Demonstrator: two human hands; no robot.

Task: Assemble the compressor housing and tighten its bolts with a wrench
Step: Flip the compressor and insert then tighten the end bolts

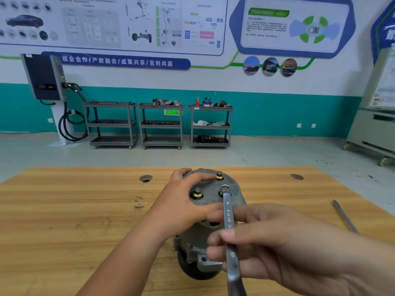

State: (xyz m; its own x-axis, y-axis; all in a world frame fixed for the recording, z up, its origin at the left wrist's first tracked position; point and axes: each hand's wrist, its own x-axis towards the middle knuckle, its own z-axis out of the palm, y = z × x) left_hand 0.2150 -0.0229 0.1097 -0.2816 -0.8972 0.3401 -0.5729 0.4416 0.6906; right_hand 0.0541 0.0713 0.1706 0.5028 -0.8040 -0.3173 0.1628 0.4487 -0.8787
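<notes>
**Kid:** What is the right hand (267, 242) doing?

**Helper:** Its fingers are curled tight round the wrench (229, 221), low down on the handle.

**Kid:** And the left hand (183, 201)?

**Helper:** It grips the top of the compressor housing (211, 194). The fingers bend over the far edge, and the thumb sits on the near side.

**Kid:** Where is the compressor housing?

**Helper:** It stands on end on the wooden table (85, 210), right in front of the person. Its flat grey lid faces up.

**Kid:** Where does the wrench go?

**Helper:** Its ring end sits over the right bolt (224, 189) on top of the housing. The handle runs from there back toward the person.

**Kid:** Are there more bolts?

**Helper:** Yes, two. The left bolt (197, 192) sticks up on the left of the lid, between finger and thumb. The far bolt (219, 175) sticks up at the back of the lid, just beside a fingertip.

**Kid:** What else is near the housing?

**Helper:** A thin metal rod (345, 216) lies on the table well to the right of it. One round hole (145, 178) is in the tabletop behind it on the left. Far behind the housing, three grey carts (161, 124) stand by the wall. Far behind and to the left, a dark box (43, 76) with a thick black cable hangs on the wall.
</notes>
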